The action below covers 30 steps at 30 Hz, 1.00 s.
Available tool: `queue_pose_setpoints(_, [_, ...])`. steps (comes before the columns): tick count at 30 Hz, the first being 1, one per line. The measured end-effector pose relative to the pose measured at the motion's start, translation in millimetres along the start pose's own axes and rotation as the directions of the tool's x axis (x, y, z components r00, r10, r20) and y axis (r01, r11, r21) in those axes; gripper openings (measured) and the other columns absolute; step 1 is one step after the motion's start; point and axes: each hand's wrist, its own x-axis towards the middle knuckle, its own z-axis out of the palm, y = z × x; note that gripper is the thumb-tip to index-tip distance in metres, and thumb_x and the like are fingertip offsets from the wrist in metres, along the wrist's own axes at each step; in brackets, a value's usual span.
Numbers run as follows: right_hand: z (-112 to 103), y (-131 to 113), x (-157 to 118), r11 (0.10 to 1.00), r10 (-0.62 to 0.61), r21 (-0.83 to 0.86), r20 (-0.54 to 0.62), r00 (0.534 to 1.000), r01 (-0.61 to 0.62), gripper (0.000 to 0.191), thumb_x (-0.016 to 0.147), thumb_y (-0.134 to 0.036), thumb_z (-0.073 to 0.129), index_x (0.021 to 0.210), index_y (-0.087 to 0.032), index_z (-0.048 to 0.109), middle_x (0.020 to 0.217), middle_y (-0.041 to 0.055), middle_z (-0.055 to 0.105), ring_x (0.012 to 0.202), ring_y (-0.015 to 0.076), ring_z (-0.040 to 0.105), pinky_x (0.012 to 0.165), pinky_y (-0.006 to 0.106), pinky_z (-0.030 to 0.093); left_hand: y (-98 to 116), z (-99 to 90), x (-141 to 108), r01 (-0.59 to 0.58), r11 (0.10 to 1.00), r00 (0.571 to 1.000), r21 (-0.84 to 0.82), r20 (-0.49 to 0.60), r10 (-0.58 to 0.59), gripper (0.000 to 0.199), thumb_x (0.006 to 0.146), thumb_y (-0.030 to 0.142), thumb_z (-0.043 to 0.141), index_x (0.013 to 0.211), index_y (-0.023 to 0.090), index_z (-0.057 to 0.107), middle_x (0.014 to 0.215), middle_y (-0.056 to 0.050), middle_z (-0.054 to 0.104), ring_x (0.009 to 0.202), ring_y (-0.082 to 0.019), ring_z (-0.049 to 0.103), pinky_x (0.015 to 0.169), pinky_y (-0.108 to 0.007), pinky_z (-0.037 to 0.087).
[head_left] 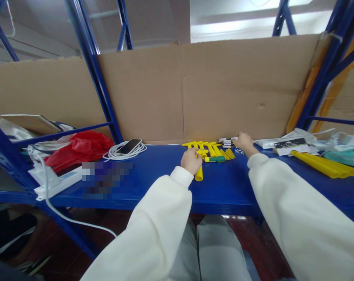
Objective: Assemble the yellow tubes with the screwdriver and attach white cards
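Observation:
My left hand (191, 160) is closed around a yellow plastic piece (199, 173), whose tubular end sticks out below the fingers. Just right of that hand lies a green and yellow screwdriver (215, 159). Behind it, several yellow T-shaped pieces (211, 148) lie side by side, with small yellow parts (229, 153) to their right. My right hand (244, 143) reaches to the back of the shelf, fingers pinched beside a stack of small white and black pieces (227, 143). What its fingertips hold is too small to make out. Tiny metal bits (238, 150) lie below it.
On the blue shelf (159, 175), a phone (130, 146) rests on a coiled white cable (114, 152), near a red bag (83, 148) and white power strip (62, 181). Long yellow pieces (323, 164) and a black-and-white box (291, 146) lie right. Cardboard (224, 89) stands behind.

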Motion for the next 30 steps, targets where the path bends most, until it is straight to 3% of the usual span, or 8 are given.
queue_pose_setpoints(7, [19.9,-5.7,24.0,0.989,0.145,0.019,0.013,0.989,-0.146,0.059,0.087,-0.035,0.059,0.136,-0.005,0.052,0.14,0.0291,0.052,0.135,0.0373,0.047,0.108,0.054,0.037,9.1,0.0,-10.8,-0.072,0.996,0.997,0.054,0.034,0.07,0.033,0.084,0.008,0.058,0.113,0.012,0.073,0.118,-0.015,0.071,0.114,-0.027,0.063,0.108,-0.036,0.044])
queue_pose_setpoints(12, [27.9,-8.1,39.0,0.966,0.243,0.071,0.093,0.965,-0.25,0.065,0.084,-0.038,0.063,0.138,-0.004,0.051,0.141,0.0295,0.052,0.137,0.0385,0.044,0.111,0.056,0.034,14.5,-2.4,-16.3,-0.137,0.985,0.99,0.102,0.05,0.132,0.034,0.085,0.01,0.057,0.116,0.016,0.071,0.121,-0.012,0.07,0.115,-0.026,0.061,0.108,-0.038,0.044])
queue_pose_setpoints(19, [42.8,-3.0,55.3,0.958,0.262,0.101,0.061,0.963,-0.267,0.061,0.078,-0.034,0.067,0.132,-0.009,0.056,0.135,0.0278,0.057,0.136,0.0403,0.043,0.105,0.061,0.035,15.6,-2.8,-20.8,-0.176,0.978,0.984,0.108,0.057,0.171,0.034,0.086,0.012,0.055,0.115,0.018,0.072,0.12,-0.01,0.071,0.115,-0.026,0.061,0.107,-0.038,0.045])
queue_pose_setpoints(24, [41.4,-4.9,57.2,0.96,0.269,0.056,0.093,0.959,-0.275,0.06,0.081,-0.037,0.064,0.134,-0.01,0.056,0.137,0.027,0.056,0.138,0.04,0.04,0.104,0.062,0.036,15.8,-2.7,-22.8,-0.177,0.979,0.983,0.098,0.067,0.171,0.033,0.087,0.012,0.055,0.115,0.015,0.072,0.12,-0.013,0.07,0.116,-0.027,0.06,0.108,-0.039,0.044])
queue_pose_setpoints(30, [40.1,-5.4,54.7,0.962,0.269,0.015,0.108,0.957,-0.272,0.05,0.079,-0.039,0.067,0.122,-0.014,0.067,0.134,0.0246,0.06,0.136,0.0408,0.044,0.101,0.06,0.041,13.7,-1.3,-23.9,-0.189,0.976,0.981,0.104,0.064,0.183,0.031,0.088,0.014,0.054,0.112,0.016,0.073,0.114,-0.013,0.07,0.114,-0.028,0.061,0.106,-0.04,0.045])
